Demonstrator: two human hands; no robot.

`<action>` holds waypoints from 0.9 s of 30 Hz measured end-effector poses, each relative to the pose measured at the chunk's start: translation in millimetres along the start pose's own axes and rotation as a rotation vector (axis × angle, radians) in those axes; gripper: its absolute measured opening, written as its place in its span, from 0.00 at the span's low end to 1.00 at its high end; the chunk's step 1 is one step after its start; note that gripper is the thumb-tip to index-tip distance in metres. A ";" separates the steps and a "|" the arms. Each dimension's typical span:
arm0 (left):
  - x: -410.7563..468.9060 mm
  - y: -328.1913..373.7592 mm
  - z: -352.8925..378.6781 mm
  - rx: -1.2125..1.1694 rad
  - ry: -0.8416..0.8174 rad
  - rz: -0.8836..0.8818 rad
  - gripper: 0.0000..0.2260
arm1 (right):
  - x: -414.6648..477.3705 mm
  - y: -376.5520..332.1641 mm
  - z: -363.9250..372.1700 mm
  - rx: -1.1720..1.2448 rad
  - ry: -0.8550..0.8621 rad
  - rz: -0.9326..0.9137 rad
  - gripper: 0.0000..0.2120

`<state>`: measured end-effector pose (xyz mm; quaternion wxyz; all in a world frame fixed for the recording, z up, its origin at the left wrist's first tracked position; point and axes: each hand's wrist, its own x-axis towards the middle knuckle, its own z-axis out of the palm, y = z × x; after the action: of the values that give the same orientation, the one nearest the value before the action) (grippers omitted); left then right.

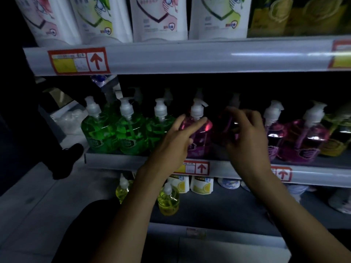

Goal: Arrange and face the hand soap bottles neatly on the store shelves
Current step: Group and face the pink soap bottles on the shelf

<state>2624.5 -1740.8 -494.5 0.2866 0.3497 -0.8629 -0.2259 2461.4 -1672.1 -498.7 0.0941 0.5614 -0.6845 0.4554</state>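
Lower shelf: one yellow soap bottle [169,203] stands near the front edge of the lower shelf [218,207], under my left forearm; a second one stands further back to its left.
Left hand [176,138]: spread wide, fingers straight, holding nothing. My fingertips [204,120] rest against the shoulder of the pink bottle [199,137], just below its white pump.
Right hand [247,137]: fingers loosely curled in front of a shadowed pink bottle [224,126]. It is blurred, and I cannot tell whether I grip it or only reach for it.
Middle shelf [117,160]: the soap stands in a row along the front edge. Three green bottles [98,133] are at the left end, then the pink bottle I touch. The shadowed pink bottle sits further back than its neighbours. Two more pink bottles [303,141] stand to the right of my right hand.
Back row: more pumps show faintly in the dark behind the front row.
Upper shelf [190,56]: white refill pouches [157,18] stand upright side by side along its front edge.
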 end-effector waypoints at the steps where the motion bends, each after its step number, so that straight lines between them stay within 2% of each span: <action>1: 0.3 0.8 0.6 0.025 0.014 0.008 0.33 | 2.2 1.4 -4.3 -0.062 -0.010 0.025 0.34; 3: 0.0 5.0 3.0 0.081 0.062 0.013 0.33 | 5.8 6.7 -6.1 -0.186 -0.096 0.085 0.36; 6: -0.1 10.0 14.7 0.155 0.140 -0.037 0.35 | 7.6 11.3 3.8 -0.233 -0.195 0.110 0.37; 12: 2.7 13.4 28.1 0.312 0.211 -0.108 0.37 | 12.4 7.2 14.5 -0.279 -0.195 0.157 0.36; 15: 1.7 13.3 28.7 0.302 0.208 -0.102 0.36 | 13.2 9.0 12.7 -0.210 -0.250 0.163 0.37; 16: 0.0 14.2 27.9 0.285 0.219 -0.102 0.35 | 10.8 9.0 7.4 -0.172 -0.237 0.135 0.36; 18: -2.4 17.4 27.3 0.247 0.274 -0.084 0.30 | 2.5 10.8 -14.1 -0.144 -0.094 0.059 0.31; 20: -2.7 25.7 29.2 0.213 0.377 -0.008 0.23 | -8.1 15.6 -40.7 -0.241 0.026 0.046 0.26; 21: 0.2 32.5 32.1 0.205 0.393 0.050 0.21 | -11.9 20.8 -50.6 -0.298 0.032 0.070 0.26; 23: 14.3 50.9 40.7 0.231 0.309 0.126 0.22 | -16.2 33.8 -58.7 -0.392 -0.025 0.118 0.29; 27: 53.0 74.5 62.6 0.327 0.051 -0.023 0.30 | -20.3 55.3 -47.8 -0.468 -0.133 0.097 0.36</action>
<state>2517.0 -1719.1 -478.7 0.2453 0.4073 -0.8764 -0.0769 2403.0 -1625.8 -513.2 0.1542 0.5194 -0.8022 0.2507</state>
